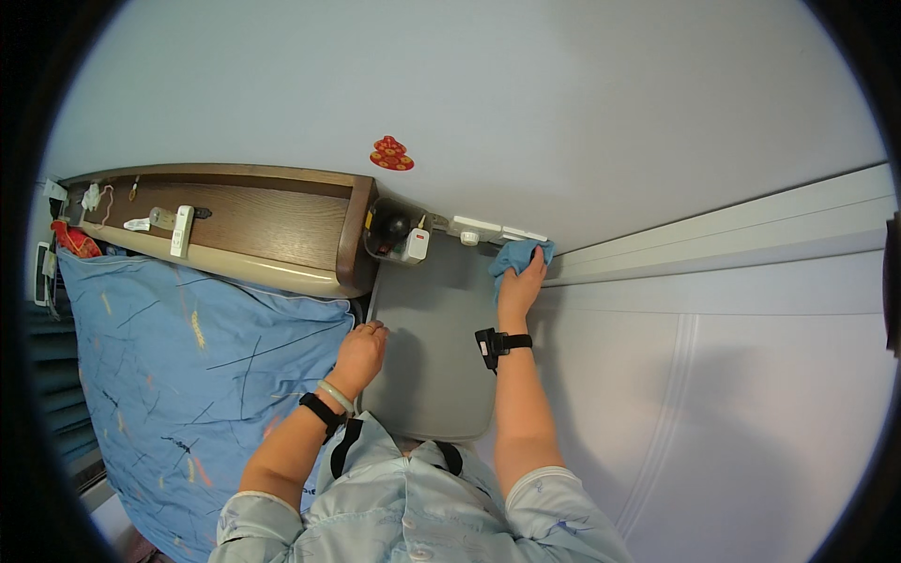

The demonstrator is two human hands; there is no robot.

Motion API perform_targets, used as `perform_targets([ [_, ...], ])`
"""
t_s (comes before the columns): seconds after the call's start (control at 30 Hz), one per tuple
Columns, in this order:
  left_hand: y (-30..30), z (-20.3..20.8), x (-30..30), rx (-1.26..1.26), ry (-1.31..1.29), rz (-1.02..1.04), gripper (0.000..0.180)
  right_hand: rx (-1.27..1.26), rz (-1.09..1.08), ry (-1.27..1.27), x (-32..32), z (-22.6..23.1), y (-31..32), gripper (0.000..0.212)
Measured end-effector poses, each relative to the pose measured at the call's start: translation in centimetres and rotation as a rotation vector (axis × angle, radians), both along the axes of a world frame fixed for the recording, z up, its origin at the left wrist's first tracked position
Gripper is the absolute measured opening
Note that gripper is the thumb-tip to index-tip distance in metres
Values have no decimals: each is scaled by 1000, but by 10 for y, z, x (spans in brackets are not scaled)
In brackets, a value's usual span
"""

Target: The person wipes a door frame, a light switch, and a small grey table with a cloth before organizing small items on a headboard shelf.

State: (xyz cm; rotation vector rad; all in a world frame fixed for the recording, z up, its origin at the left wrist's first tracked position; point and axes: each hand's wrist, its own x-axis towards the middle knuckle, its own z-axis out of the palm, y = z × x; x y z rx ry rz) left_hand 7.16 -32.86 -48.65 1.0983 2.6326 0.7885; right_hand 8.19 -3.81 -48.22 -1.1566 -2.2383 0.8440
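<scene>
My right hand (pixel 522 281) is closed on a blue cloth (pixel 511 255) and presses it at the far right corner of a grey bedside tabletop (pixel 441 366), below a white power strip (pixel 477 226). At the tabletop's left edge, next to the bed, my left hand (pixel 362 355) rests with its fingers curled over the rim. Part of those fingers is hidden by the back of the hand. A clear container (pixel 377 246) with dark things in it stands at the far left of the tabletop. Beside it a white plug-like adapter (pixel 417 245) sits upright.
On the left is a bed with a blue patterned cover (pixel 206 375) and a wooden headboard shelf (pixel 253 220) carrying a white remote control (pixel 182 231). White panelling (pixel 676 375) borders the tabletop on the right. A red sticker (pixel 391 154) marks the wall behind.
</scene>
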Motion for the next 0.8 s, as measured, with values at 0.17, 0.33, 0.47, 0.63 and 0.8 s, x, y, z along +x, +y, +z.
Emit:
perform_targets([
  [0.17, 2, 2, 0, 5, -3, -4, 15, 65, 12, -64, -6, 0, -2, 59],
  [0.33, -1, 1, 1, 0, -61, 11, 19, 87, 54, -149, -15, 5, -25, 62],
  [0.47, 0, 6, 1, -12, -62, 8, 18, 96, 143, -162, -20, 2, -38, 63],
  [0.63, -2, 3, 1, -25, -64, 3, 18, 85, 264, -131, -22, -6, -51, 61],
  [0.8, -5, 5, 2, -21, -52, 25, 18, 65, 260, -120, -27, -5, -57, 57],
])
